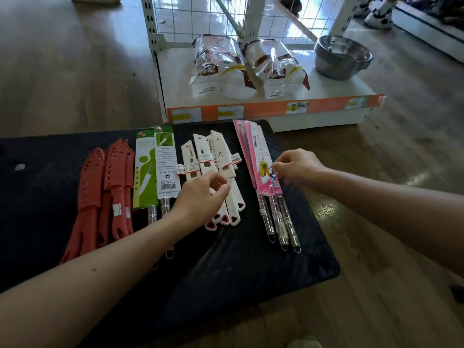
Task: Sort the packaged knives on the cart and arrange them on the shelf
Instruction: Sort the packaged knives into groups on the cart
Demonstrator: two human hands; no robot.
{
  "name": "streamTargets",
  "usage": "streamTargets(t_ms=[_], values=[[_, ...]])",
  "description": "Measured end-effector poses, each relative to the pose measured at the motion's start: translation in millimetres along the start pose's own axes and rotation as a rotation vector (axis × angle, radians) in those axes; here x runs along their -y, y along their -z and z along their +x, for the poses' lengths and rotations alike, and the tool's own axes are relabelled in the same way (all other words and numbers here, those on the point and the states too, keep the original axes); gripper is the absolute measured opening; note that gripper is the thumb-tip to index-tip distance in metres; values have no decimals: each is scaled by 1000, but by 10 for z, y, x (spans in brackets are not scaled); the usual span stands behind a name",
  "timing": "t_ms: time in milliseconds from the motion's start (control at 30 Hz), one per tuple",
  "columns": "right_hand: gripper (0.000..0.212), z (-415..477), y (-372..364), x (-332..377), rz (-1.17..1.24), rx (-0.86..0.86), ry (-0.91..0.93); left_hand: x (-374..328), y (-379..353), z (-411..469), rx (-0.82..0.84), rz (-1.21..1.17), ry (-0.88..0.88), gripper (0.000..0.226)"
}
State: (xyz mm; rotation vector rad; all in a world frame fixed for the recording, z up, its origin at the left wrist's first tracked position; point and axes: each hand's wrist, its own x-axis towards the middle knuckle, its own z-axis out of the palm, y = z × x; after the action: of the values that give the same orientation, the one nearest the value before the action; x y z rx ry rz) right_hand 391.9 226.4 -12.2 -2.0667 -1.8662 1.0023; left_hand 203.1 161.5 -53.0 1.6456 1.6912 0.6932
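Four groups of packaged knives lie on the black cart top (251,259). Red sheathed knives (105,192) are at the left. Two green-card knives (155,169) lie beside them. White sheathed knives (213,156) fill the middle, and pink-card knives with steel handles (261,167) lie at the right. My left hand (200,197) is over the white knives' handles with its fingers curled on them. My right hand (298,167) pinches the right edge of the pink cards.
Beyond the cart stands a white shelf (276,114) with an orange price strip. On it are two clear bags of paper cups (251,69) and a stack of steel bowls (341,56). Wooden floor surrounds the cart. Someone's shoe (379,16) shows at the top right.
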Motion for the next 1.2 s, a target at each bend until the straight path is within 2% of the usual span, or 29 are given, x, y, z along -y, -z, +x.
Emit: streamTargets(t_ms=[167,433,533,600,667,767,867,1067,1200], values=[[19,-283,14,120,-14,-47,1,125,171,-97,0,-48,1,20],[17,-562,6,-171,26,-157,-79,-102,5,-19,-265,-356,245,13],[19,-542,-45,-289,-9,-110,-91,-197,-137,-13,-182,-398,185,11],[18,-475,-33,-284,-40,-62,-83,-240,-181,2,-70,-383,145,12],[18,-360,-22,-258,-34,-45,-61,-269,-198,24,-28,-356,122,10],[18,-219,-42,-284,13,-52,-13,-352,-273,76,-45,-320,104,10],[20,-137,1,-360,-27,17,52,-468,-402,149,-63,-256,106,10],[20,139,159,-578,28,56,109,-604,-548,199,-74,-11,138,20],[22,314,198,-665,35,122,169,-707,-544,150,-117,86,218,21]])
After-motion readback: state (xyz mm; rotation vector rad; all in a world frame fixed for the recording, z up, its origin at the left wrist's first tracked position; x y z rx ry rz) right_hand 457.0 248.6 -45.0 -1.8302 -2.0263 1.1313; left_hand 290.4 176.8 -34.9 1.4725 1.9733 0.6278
